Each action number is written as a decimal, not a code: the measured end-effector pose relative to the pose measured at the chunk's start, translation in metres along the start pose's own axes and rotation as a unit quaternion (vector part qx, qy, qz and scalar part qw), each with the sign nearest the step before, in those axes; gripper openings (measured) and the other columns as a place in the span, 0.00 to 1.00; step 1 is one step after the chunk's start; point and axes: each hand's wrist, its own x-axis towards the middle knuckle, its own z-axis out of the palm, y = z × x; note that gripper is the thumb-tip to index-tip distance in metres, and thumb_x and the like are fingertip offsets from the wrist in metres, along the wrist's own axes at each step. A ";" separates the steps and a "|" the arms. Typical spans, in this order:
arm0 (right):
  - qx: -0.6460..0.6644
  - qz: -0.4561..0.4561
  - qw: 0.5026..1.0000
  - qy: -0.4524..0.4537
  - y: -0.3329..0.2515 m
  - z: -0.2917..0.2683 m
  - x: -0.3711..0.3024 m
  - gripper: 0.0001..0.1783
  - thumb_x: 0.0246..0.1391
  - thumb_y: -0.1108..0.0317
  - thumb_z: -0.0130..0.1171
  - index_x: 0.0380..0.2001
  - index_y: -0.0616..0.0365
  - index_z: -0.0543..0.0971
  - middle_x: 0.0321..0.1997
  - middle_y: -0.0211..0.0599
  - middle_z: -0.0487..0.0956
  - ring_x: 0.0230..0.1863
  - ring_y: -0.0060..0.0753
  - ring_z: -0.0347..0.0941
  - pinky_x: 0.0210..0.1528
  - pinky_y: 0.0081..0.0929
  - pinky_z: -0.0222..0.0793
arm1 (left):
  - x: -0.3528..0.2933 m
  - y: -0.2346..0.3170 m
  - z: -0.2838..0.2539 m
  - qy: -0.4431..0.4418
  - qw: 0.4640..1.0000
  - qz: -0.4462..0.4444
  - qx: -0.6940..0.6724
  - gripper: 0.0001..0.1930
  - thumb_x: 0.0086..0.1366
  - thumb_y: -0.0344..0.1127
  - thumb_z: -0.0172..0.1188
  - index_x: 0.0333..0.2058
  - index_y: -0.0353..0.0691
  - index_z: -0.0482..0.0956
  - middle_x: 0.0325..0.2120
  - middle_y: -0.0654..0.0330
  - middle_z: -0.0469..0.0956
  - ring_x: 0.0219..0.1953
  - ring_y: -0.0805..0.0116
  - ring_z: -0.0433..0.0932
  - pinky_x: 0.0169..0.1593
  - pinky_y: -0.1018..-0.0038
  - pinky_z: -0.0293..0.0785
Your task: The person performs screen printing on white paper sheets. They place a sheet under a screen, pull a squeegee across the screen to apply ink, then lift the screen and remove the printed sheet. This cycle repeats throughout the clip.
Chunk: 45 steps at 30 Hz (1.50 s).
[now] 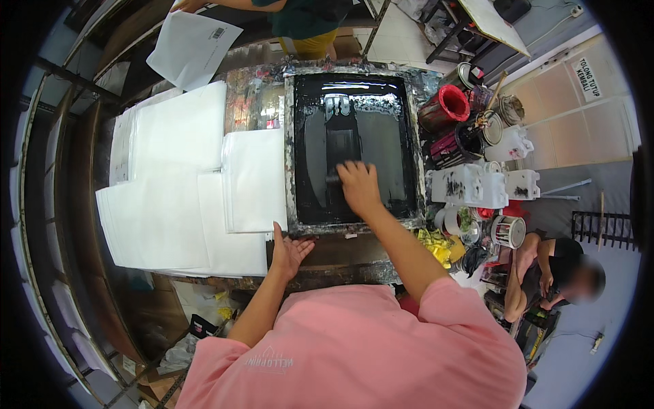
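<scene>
A screen-printing frame (291, 157) lies flat on the table, its mesh coated with glossy black ink. My right hand (359, 185) is closed over the mesh on a dark, ink-covered squeegee (333, 178), mostly hidden beneath the fingers. A darker band of ink runs up the mesh beyond that hand. Beside the frame's near left corner, my left hand (293, 255) is held with its fingers spread and nothing in it. White sheets (255, 180) lie along the frame's left side, close to that hand.
Stacks of white sheets (157, 225) cover the table's left part. Ink tubs, a red pot (446, 105) and white jugs (470, 185) crowd the right edge. Across the table a person holds a white bag (194, 48). Another person (545, 273) sits at right. Racks (61, 163) stand left.
</scene>
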 end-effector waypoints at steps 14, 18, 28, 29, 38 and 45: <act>0.029 -0.015 0.982 -0.184 -0.020 -0.125 -0.025 0.19 0.63 0.60 0.62 0.56 0.51 0.80 0.48 0.40 0.82 0.54 0.48 0.78 0.53 0.52 0.68 | -0.053 0.012 0.023 -0.075 0.989 0.112 0.055 0.47 0.76 0.76 0.40 0.68 0.33 0.62 0.57 0.41 0.78 0.62 0.45 0.79 0.71 0.52 0.72; 0.019 0.011 1.000 -0.014 -0.059 -0.202 -0.036 0.28 0.60 0.44 0.66 0.51 0.56 0.80 0.44 0.44 0.79 0.52 0.48 0.73 0.54 0.51 0.64 | -0.088 0.042 0.042 -0.189 0.957 0.211 0.058 0.43 0.80 0.72 0.35 0.68 0.34 0.62 0.61 0.39 0.76 0.66 0.44 0.76 0.72 0.50 0.71; -0.039 -0.032 0.958 0.282 -0.038 -0.272 0.087 0.31 0.61 0.36 0.65 0.32 0.58 0.87 0.30 0.38 0.81 0.36 0.43 0.77 0.54 0.49 0.58 | -0.036 0.059 0.018 0.172 0.502 0.464 0.709 0.52 0.75 0.74 0.47 0.80 0.36 0.52 0.78 0.37 0.54 0.82 0.40 0.45 0.77 0.31 0.32; -0.037 -0.031 0.958 0.283 -0.038 -0.275 0.091 0.32 0.61 0.36 0.65 0.33 0.59 0.87 0.30 0.38 0.82 0.36 0.43 0.77 0.54 0.48 0.58 | -0.025 0.042 -0.008 0.282 0.386 0.422 0.770 0.54 0.73 0.77 0.47 0.79 0.36 0.53 0.79 0.38 0.52 0.83 0.40 0.41 0.76 0.26 0.26; -0.036 0.004 0.969 0.243 -0.035 -0.306 0.127 0.31 0.61 0.33 0.64 0.39 0.53 0.89 0.34 0.37 0.86 0.40 0.42 0.82 0.51 0.46 0.61 | -0.036 0.056 0.015 0.191 0.478 0.504 0.693 0.53 0.67 0.68 0.64 0.74 0.27 0.63 0.75 0.42 0.64 0.81 0.43 0.52 0.76 0.26 0.25; -0.010 -0.030 0.969 0.246 -0.037 -0.314 0.137 0.23 0.65 0.44 0.65 0.36 0.57 0.86 0.31 0.39 0.84 0.37 0.46 0.80 0.49 0.44 0.62 | -0.038 0.123 0.018 0.212 0.528 0.629 0.530 0.29 0.67 0.35 0.73 0.65 0.33 0.78 0.62 0.45 0.81 0.74 0.43 0.69 0.81 0.39 0.40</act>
